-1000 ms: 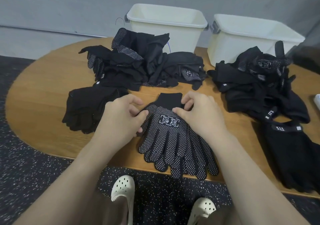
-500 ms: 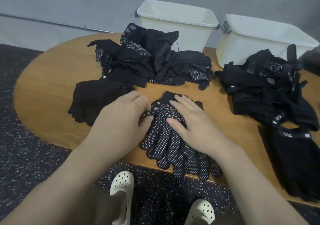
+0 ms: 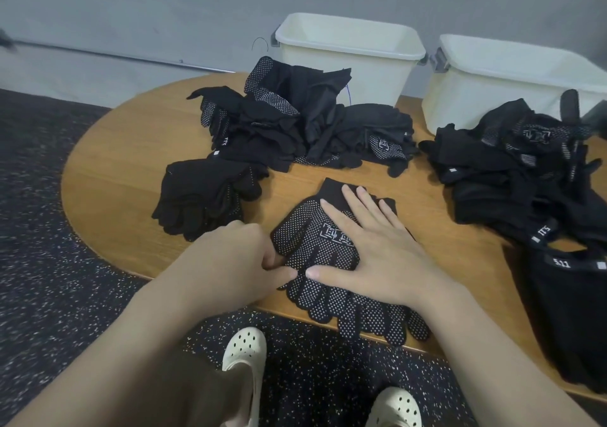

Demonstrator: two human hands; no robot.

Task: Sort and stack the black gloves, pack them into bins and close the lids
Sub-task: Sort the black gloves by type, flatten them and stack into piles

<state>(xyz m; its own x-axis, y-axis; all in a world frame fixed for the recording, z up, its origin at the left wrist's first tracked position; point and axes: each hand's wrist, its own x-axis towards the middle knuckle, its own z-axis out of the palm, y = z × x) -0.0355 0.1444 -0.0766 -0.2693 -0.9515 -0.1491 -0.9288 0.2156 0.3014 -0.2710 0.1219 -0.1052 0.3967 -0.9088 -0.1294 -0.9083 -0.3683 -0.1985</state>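
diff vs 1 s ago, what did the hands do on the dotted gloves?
The right hand let go of the cuff and now lies flat on the dotted gloves, pressing them. The left hand slid toward the near edge and pinches their left edge. The glove piles, both white bins and the table stayed put.

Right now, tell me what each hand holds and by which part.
The left hand pinches the dotted glove at its left edge, apparently the thumb. The right hand holds nothing; it presses flat on the glove.
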